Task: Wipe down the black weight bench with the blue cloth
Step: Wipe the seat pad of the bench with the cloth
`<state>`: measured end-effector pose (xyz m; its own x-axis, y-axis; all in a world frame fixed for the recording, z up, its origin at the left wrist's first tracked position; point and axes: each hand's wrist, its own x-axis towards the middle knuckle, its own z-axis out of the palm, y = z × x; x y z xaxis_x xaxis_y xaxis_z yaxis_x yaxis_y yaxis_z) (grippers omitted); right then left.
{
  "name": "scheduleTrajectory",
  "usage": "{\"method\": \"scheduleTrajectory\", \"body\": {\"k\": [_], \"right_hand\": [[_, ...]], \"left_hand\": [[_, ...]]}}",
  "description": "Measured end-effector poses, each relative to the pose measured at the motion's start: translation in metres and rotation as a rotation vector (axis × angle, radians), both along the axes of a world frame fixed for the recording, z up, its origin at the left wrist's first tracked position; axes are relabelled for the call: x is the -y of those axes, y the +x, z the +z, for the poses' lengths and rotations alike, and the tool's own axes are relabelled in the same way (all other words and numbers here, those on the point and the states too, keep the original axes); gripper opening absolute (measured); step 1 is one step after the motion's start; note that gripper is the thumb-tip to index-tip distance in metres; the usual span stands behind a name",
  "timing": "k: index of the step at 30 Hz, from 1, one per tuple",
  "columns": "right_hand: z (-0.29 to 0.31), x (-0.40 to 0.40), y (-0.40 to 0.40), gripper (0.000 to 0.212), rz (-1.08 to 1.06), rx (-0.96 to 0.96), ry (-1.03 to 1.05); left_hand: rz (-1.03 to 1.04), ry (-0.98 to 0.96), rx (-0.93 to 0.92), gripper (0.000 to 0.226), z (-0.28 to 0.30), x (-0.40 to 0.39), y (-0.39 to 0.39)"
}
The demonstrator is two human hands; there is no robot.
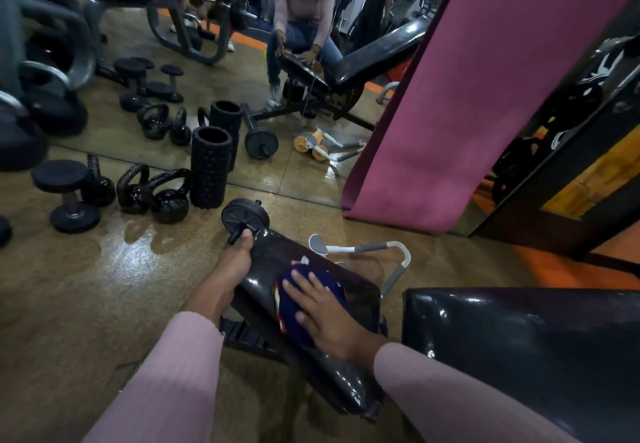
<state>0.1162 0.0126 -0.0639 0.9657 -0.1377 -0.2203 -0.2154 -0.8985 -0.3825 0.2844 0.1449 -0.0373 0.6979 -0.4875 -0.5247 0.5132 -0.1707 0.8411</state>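
The cloth [308,300] lies on the table [332,366], under the right hand [325,318]. The left hand [239,259] grips the table's left edge. Kettlebells [152,193] and a foam roller [210,167] stand on the floor [104,287] beyond.

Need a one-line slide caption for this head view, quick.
Right hand presses the blue cloth flat on the black weight bench seat pad while the left hand grips its far edge.

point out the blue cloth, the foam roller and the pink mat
blue cloth [304,304]: head view, the bare fabric left of the right hand's fingers
foam roller [210,169]: head view, the middle of its ridged side
pink mat [460,96]: head view, the middle of its flat face
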Motion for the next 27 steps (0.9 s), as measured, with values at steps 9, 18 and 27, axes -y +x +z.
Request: {"method": "scheduleTrajectory", "body": {"k": [9,18,27], "right_hand": [[0.003,-0.037,0.019,0.06,0.133,0.006,-0.126],[0.008,-0.042,0.073,0.052,-0.204,0.074,0.044],[-0.005,-0.03,0.023,0.051,-0.023,0.12,0.06]], "left_hand": [[0.066,-0.078,-0.012,0.056,0.006,-0.001,0.0],[0.029,-0.106,-0.019,0.069,0.008,-0.005,0.002],[0.022,-0.16,-0.083,0.083,0.011,-0.006,0.005]]}}
